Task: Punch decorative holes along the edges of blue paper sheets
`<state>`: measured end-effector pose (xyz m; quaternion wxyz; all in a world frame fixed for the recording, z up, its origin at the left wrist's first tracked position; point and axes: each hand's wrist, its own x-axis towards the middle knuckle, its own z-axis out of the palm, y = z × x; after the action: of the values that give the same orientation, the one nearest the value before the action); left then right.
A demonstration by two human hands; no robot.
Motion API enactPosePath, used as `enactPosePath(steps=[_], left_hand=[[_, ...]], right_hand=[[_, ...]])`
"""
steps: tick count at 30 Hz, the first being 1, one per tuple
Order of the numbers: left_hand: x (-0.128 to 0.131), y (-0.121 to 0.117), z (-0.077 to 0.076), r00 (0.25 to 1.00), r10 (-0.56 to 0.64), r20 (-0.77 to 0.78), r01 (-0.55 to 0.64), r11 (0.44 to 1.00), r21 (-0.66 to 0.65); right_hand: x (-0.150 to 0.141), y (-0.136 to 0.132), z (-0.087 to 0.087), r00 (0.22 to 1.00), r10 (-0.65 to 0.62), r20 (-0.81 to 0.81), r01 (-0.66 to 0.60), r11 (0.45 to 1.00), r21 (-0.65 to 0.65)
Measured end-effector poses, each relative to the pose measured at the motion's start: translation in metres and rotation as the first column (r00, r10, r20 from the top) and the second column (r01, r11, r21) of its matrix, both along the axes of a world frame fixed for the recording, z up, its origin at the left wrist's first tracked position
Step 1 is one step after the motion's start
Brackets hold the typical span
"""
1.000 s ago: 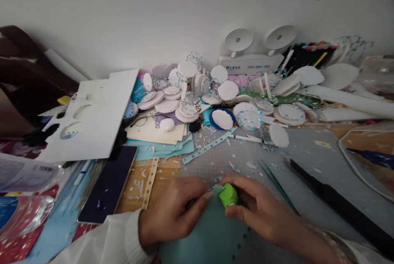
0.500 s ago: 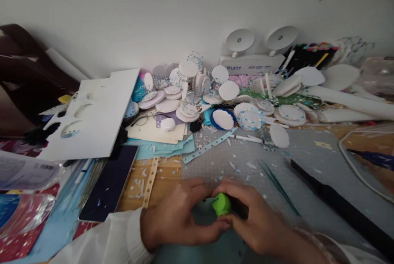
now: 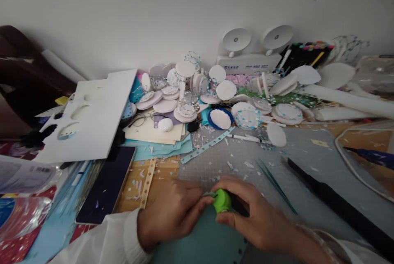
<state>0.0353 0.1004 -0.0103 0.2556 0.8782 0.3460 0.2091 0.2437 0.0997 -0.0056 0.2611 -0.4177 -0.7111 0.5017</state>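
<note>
Right hand (image 3: 255, 219) grips the small, rigid green punch (image 3: 222, 201); left hand (image 3: 172, 212) pinches the thin, floppy blue sheet (image 3: 203, 239) near the desk's front edge

Two bare hands, left (image 3: 168, 215) and right (image 3: 255, 217), one small green plastic punch (image 3: 222, 201), one teal paper sheet (image 3: 203, 239), one dark flat tablet (image 3: 106, 184), one white cut-out foam board (image 3: 92, 116), one long black ruler (image 3: 332, 198), one perforated light-blue paper strip (image 3: 206, 146), two white round lamp heads (image 3: 236, 39).
</note>
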Motion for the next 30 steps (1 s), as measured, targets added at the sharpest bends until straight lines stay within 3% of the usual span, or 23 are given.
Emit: enactPosePath(steps=[5,11,20,26,30], left_hand=[[-0.001,-0.001,-0.003,1.000,-0.003,0.018,0.003,1.000,-0.005],[-0.005,0.001,0.002,0.999,0.049,-0.015,-0.049,0.998,-0.025],[-0.004,0.001,0.002,0.999,0.041,-0.008,-0.041,0.999,-0.008],[-0.003,0.000,0.012,0.982,0.145,0.122,-0.109,0.959,-0.262],[0.002,-0.005,0.010,0.974,0.164,0.158,-0.113,0.951,-0.289]], right_hand=[[0.004,0.000,0.002,1.000,0.007,0.005,-0.007,1.000,-0.021],[0.012,0.000,-0.008,0.998,-0.058,-0.011,0.057,0.997,-0.055],[0.012,0.000,-0.005,1.000,-0.016,0.025,0.016,1.000,0.006],[0.008,0.001,-0.004,0.999,0.023,0.039,-0.026,0.998,0.065],[0.004,-0.002,-0.002,0.997,0.044,0.062,-0.048,0.996,0.072]])
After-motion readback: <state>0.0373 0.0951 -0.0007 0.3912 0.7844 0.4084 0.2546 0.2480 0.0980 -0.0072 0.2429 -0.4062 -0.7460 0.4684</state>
